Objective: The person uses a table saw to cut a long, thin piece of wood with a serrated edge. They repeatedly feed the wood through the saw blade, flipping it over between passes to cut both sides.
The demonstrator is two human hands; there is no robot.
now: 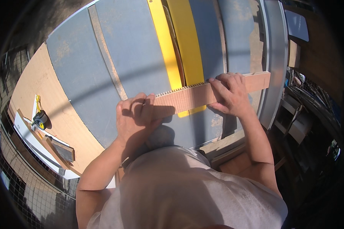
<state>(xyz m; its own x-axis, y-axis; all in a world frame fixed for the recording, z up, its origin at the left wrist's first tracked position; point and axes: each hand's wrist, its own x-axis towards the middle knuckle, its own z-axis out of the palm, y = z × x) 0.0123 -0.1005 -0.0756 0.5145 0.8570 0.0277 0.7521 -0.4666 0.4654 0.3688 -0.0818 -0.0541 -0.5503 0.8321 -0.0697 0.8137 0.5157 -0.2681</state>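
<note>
Left hand and right hand pinching slotted wood strip, either side of yellow insert; tape measure well left of insert.

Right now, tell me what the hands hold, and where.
A slotted wooden strip: the left hand at its left end, the right hand short of its right end.

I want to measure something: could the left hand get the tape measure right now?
Probably not straight away: the left hand is holding the wooden strip. If it let go, the way over to the tape measure looks free.
</note>
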